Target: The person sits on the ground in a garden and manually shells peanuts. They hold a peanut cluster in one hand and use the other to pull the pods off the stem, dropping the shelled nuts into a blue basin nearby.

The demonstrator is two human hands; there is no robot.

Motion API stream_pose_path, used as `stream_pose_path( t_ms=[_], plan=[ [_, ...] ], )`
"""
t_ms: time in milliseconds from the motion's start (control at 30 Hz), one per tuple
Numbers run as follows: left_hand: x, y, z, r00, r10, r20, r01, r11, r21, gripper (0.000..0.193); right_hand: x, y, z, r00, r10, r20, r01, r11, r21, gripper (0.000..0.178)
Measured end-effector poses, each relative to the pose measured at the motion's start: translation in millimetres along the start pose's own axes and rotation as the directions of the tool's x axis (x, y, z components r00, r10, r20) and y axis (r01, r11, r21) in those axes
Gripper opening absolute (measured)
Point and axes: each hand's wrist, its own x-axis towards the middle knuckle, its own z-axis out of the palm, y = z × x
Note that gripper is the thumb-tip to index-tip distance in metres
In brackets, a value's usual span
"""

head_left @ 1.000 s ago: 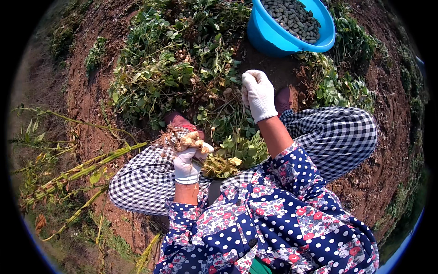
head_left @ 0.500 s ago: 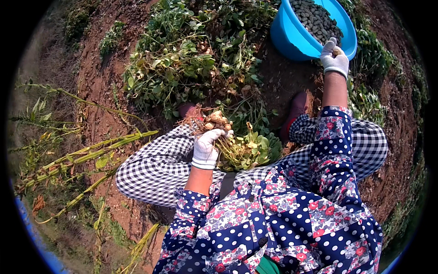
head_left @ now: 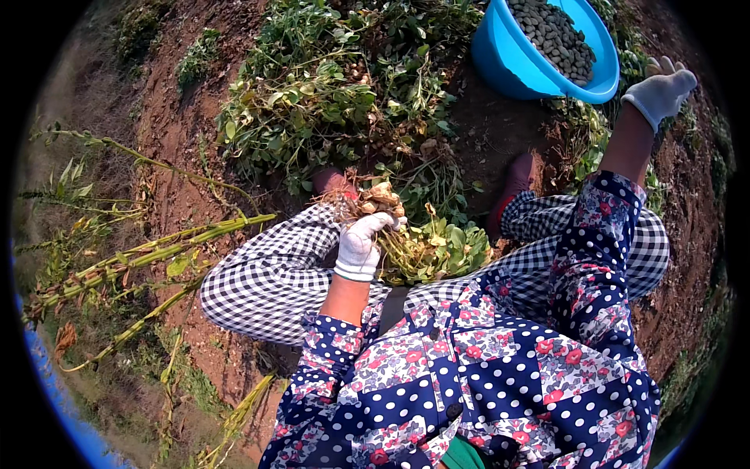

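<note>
In a white knitted glove, my left hand [head_left: 359,245] is closed round the stems of a peanut plant [head_left: 441,250] in front of my lap. A cluster of pale peanut pods [head_left: 380,201] and thin roots sticks out beyond its fingers, and the leaves hang to the right. My right hand [head_left: 662,90], also gloved, is stretched out past the right side of a blue basin [head_left: 508,66]. Its fingers look spread, and no pod shows in them. Many peanuts [head_left: 551,39] lie inside the basin.
A heap of pulled peanut plants [head_left: 336,102] lies ahead on reddish soil [head_left: 183,141]. My checked knees are bent to both sides, with red shoes [head_left: 516,184] beyond them. Long yellow-green stalks [head_left: 148,262] reach in from the left.
My right hand has moved right, from the basin's near rim to outside it. The pod that was in its fingers no longer shows. My left hand still grips the plant.
</note>
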Motion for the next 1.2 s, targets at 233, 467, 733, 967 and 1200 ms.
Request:
stream_pose_path(
  t_ms=[233, 467, 733, 967, 1200],
  plan=[
    [7, 9, 16, 0.99, 0.126, -0.058, -0.071, 0.822, 0.566, 0.02, -102, 89, -7, 0.715, 0.464, 0.522, 0.423, 0.306, -0.853, 0.056],
    [20, 11, 21, 0.953, 0.112, -0.281, 0.079, 0.804, 0.589, 0.017, -245, -32, -17, 0.472, 0.296, 0.831, -0.045, 0.949, -0.312, 0.03],
    [16, 17, 34, 0.983, 0.174, -0.055, -0.008, 0.342, 0.94, 0.028, -312, -97, -52, 0.046, 0.206, 0.978, 0.117, 0.971, -0.21, 0.026],
    [13, 19, 43, 0.955, 0.124, 0.271, -0.27, -0.028, 0.963, 0.013, -307, -88, -50, 0.081, 0.236, 0.968, 0.069, 0.968, -0.241, 0.029],
    [9, 28, 31, 0.993, 0.088, -0.073, 0.016, 0.525, 0.851, 0.02, -285, -98, -42, -0.343, 0.115, 0.932, -0.256, 0.944, -0.21, 0.027]
  ],
)
